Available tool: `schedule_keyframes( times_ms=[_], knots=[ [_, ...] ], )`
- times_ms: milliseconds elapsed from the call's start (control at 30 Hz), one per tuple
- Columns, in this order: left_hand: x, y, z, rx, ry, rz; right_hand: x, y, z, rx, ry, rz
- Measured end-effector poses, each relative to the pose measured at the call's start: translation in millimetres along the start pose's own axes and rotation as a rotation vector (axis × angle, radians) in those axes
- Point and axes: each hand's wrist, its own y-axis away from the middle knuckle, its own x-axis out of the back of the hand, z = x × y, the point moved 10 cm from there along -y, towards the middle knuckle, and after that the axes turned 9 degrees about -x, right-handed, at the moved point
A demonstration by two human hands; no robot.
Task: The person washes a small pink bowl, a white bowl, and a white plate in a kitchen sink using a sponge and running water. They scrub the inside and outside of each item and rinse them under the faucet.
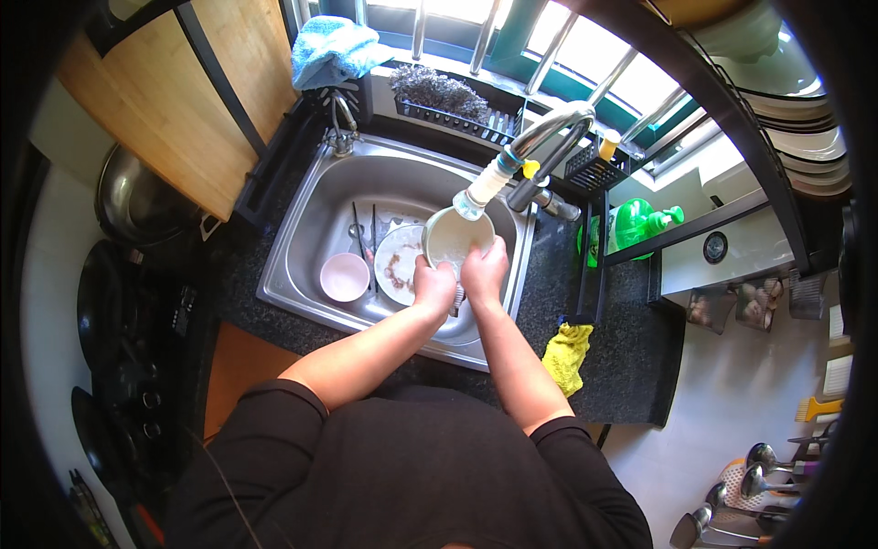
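Observation:
Both my hands hold a white bowl (449, 237) over the right half of a stainless-steel sink (288, 274). My left hand (435, 285) grips its near left side, and my right hand (484, 269) grips its near right side with the thumb over the rim. Right above the bowl hangs the white spray head (482, 189) of a chrome faucet (559, 123). In the basin, a white plate with brown food residue (394, 257) lies partly behind the bowl. Left of it are a small pink bowl (344, 277) and two dark chopsticks (374, 240).
A wire-mesh scourer (439, 92) sits in a black rack behind the sink. Wooden cutting boards (164, 110) stand at left. To the right are a green pump bottle (634, 223), a yellow cloth (568, 357) and a black dish rack (693, 233) with stacked plates above.

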Motion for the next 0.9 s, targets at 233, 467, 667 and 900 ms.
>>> schedule_keyframes(
  times_ms=[233,467,667,900],
  knots=[
    [-3,-3,-8,0.099,0.056,-0.005,-4,4,7,-0.007,-0.134,0.03],
    [5,10,12,0.045,-0.155,0.047,-6,-5,14,-0.111,0.089,-0.041],
    [9,-5,-7,0.057,-0.064,0.066,-26,1,40,-0.224,-0.218,-0.103],
    [7,-3,-30,0.142,-0.085,-0.005,-15,-20,3,0.016,0.217,-0.059]
  ],
)
